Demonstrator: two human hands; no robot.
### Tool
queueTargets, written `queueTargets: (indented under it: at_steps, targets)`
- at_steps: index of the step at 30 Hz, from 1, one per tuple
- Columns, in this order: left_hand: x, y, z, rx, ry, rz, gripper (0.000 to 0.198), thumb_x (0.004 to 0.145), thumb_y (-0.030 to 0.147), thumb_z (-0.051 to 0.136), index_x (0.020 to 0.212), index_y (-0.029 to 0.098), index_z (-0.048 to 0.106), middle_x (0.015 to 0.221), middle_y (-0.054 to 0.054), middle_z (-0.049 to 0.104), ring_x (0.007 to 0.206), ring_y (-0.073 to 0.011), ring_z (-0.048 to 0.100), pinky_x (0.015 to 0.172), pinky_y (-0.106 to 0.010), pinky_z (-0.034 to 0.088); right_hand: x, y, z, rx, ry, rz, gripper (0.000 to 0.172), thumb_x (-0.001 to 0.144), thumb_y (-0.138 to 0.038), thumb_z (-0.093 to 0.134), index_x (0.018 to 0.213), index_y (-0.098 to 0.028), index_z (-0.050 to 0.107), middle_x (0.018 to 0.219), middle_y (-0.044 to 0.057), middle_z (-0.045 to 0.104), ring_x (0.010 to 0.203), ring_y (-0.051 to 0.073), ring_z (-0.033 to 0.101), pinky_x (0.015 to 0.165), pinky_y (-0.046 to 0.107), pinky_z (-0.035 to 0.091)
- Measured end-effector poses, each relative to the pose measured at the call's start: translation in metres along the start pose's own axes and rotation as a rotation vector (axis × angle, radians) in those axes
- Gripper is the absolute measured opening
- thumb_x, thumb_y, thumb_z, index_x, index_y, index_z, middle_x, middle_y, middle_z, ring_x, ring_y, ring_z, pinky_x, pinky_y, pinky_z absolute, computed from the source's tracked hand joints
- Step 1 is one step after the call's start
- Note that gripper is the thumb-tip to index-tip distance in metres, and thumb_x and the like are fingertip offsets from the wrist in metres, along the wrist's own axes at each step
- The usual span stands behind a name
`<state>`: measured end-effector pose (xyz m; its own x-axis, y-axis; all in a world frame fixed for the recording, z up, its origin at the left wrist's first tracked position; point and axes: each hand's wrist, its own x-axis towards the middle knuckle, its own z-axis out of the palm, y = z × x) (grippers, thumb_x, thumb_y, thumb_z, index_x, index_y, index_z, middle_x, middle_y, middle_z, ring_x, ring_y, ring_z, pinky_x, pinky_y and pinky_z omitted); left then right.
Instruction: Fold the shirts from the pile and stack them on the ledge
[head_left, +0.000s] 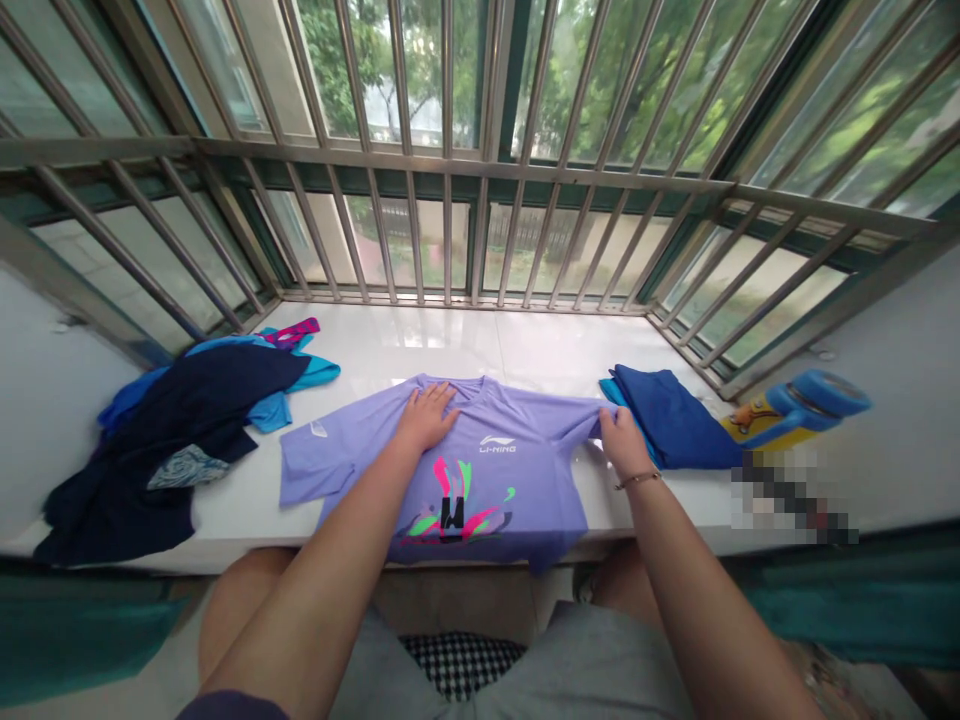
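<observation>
A purple T-shirt [525, 480] lies spread front side up on the white ledge, its lower part hanging over the near edge. It bears a white logo and a pink, green and black print. My left hand [429, 415] rests flat on the shirt just beside the collar, fingers outstretched. At the other side, my right hand [624, 440] pinches the end of the sleeve, which is pulled out and bunched toward it. The sleeve on the left lies loose and flat. Close beyond my right hand sits a folded dark blue garment [667, 415] with a lighter blue one beneath.
A loose heap of navy and blue clothes [172, 440] lies at the left. On the right stands a blue and yellow bottle [795, 410], near a blurred patch. Metal window bars [480, 180] enclose the white ledge [465, 335] on three sides.
</observation>
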<state>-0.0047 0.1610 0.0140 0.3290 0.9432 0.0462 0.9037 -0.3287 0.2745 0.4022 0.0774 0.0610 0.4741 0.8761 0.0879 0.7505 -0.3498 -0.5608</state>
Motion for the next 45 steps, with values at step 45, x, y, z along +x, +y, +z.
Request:
queueTargets:
  at_steps: [45]
  targets:
    - [0.0,0.003,-0.006,-0.038,-0.014,-0.04,0.06,0.108,0.047,0.045,0.165,0.03,0.047,0.178,-0.006,0.038,0.167,-0.0296,0.031,0.137,-0.06,0.016,-0.138,-0.018,0.011,-0.02,-0.039,-0.861,0.049,0.094,-0.003,0.05,0.137,-0.02,0.067,0.13,0.012,0.073,0.121,0.029,0.066,0.107,0.049,0.054]
